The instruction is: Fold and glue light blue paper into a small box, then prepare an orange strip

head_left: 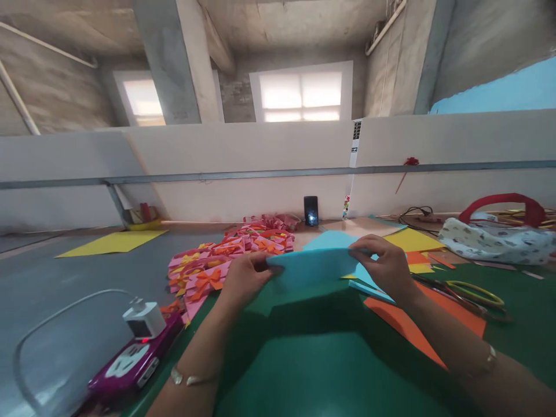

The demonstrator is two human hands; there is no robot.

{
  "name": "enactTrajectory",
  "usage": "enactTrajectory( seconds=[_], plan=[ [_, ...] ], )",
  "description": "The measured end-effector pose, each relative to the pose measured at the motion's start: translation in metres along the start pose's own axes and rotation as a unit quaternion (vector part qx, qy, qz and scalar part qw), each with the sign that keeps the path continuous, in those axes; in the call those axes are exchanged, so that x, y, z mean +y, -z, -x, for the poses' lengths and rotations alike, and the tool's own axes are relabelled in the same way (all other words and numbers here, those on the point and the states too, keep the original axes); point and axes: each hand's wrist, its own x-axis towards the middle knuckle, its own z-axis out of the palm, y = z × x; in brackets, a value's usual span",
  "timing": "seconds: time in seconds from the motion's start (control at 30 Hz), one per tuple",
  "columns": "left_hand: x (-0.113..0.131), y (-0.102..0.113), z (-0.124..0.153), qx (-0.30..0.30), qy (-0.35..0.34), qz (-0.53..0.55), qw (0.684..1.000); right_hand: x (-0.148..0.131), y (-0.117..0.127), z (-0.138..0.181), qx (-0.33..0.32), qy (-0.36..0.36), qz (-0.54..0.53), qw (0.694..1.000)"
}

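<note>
A light blue sheet of paper (315, 267) is stretched between my two hands, raised above the green mat (304, 365). Its top edge looks like a fold, though I cannot be sure. My left hand (247, 278) pinches the left end between thumb and fingers. At the opposite end, my right hand (386, 263) grips the upper corner the same way. More blue paper (332, 238) lies behind the held piece, and narrow blue strips (371, 291) rest below my right hand. Beneath my right forearm is an orange sheet (403, 324).
Pink and orange paper bows (208, 278) are heaped left of centre. A purple power strip (125, 370) with a white charger (144, 320) sits front left. Scissors (473, 293) lie on the right, near a patterned bag (490, 240). A phone (311, 211) leans against the partition.
</note>
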Motion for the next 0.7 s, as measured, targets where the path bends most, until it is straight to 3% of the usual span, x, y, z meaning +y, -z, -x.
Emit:
enactTrajectory(
  seconds=[0.17,0.27,0.37,0.5,0.7],
  plan=[
    [-0.006,-0.005,0.001,0.074,-0.010,0.018,0.997,0.001,-0.001,0.001,-0.001,0.020,0.018,1.000],
    [-0.009,-0.006,-0.001,0.076,-0.019,0.018,0.997,0.001,0.001,-0.001,-0.060,0.025,0.070,0.995],
    [-0.011,-0.007,-0.002,0.033,-0.037,0.019,0.999,0.003,0.003,-0.001,-0.180,0.029,0.121,0.976],
    [-0.014,-0.010,0.000,-0.073,-0.064,0.016,0.995,0.003,-0.001,0.008,-0.314,0.046,0.129,0.940],
    [-0.005,-0.007,0.020,-0.149,-0.065,-0.010,0.987,-0.003,-0.016,0.020,-0.401,0.052,0.109,0.908]
  ],
)
